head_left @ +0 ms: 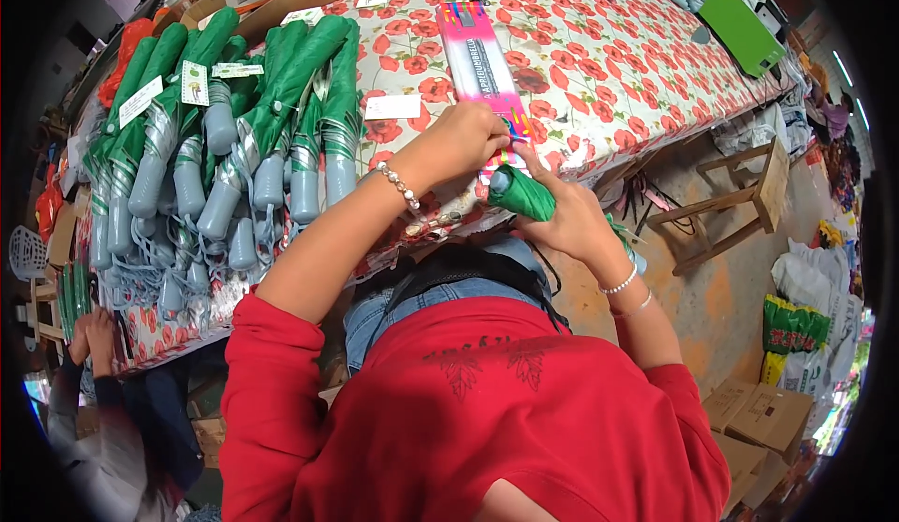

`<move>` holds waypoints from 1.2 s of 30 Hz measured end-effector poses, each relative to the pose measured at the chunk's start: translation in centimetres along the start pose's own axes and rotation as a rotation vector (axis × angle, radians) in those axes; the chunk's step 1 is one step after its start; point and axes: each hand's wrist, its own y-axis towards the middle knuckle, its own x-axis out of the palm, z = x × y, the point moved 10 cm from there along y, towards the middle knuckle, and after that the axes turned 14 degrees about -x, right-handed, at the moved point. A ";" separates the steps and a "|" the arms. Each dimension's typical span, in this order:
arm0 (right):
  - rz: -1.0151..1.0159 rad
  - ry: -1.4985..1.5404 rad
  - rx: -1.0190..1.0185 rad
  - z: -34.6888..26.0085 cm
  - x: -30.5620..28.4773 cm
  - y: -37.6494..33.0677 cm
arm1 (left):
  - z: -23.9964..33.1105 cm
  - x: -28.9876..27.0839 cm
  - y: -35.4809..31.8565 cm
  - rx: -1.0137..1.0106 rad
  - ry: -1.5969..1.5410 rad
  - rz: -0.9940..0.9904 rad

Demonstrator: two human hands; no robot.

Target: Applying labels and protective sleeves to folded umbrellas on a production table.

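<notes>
Right hand [567, 218] grips a folded green umbrella [522, 193]; left hand [464, 138] pinches the pink sleeve [482, 58] just above it. Sleeving barely started; unsleeved umbrella pile [225, 147] waits far left on the surface [609, 73].

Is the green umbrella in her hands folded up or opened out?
Folded. The green umbrella is a tight roll gripped in the right hand, left hand at its tip.

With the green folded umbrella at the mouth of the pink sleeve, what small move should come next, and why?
Probably push the green folded umbrella further into the pink sleeve. The right hand grips the umbrella, its tip meets the sleeve's near end, and the left hand pinches that end.
</notes>
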 end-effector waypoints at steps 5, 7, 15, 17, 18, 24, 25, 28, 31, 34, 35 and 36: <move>-0.112 -0.137 0.070 1.8 1.0 0.1 | -0.4 -0.9 0.6 -0.168 -0.163 -0.111; -0.086 -0.127 0.058 1.7 0.7 0.3 | -0.4 -1.4 0.9 -0.187 -0.157 -0.144; 0.064 -0.045 -0.016 0.0 -1.2 0.8 | 0.9 -1.3 1.7 -0.169 -0.211 -0.164; 0.044 -0.049 0.005 0.3 -0.9 0.8 | 1.1 -1.2 1.7 -0.132 -0.186 -0.150; 0.023 -0.054 0.021 0.6 -0.8 0.8 | 1.2 -1.2 1.7 -0.095 -0.162 -0.131; -0.010 -0.088 0.071 1.7 -0.2 0.5 | 0.5 -1.1 1.3 -0.059 -0.102 -0.013; -0.006 -0.097 0.077 1.9 -0.3 0.4 | 0.2 -1.1 1.2 -0.071 -0.098 0.014; 0.106 0.119 0.113 2.9 -1.2 0.1 | 0.8 -1.1 0.5 -0.050 -0.093 0.079; 0.220 0.334 0.141 3.4 -2.1 -0.1 | 1.6 -1.2 -0.5 -0.031 -0.088 0.147; 0.048 0.195 0.168 2.8 -1.7 0.1 | 1.7 0.0 -1.0 -0.122 -0.042 0.082; -0.010 0.148 0.177 2.7 -1.4 0.1 | 1.5 0.2 -1.1 -0.152 -0.027 0.060; -0.004 0.145 0.182 2.8 -1.6 0.0 | 1.9 0.0 -1.0 -0.144 -0.029 0.058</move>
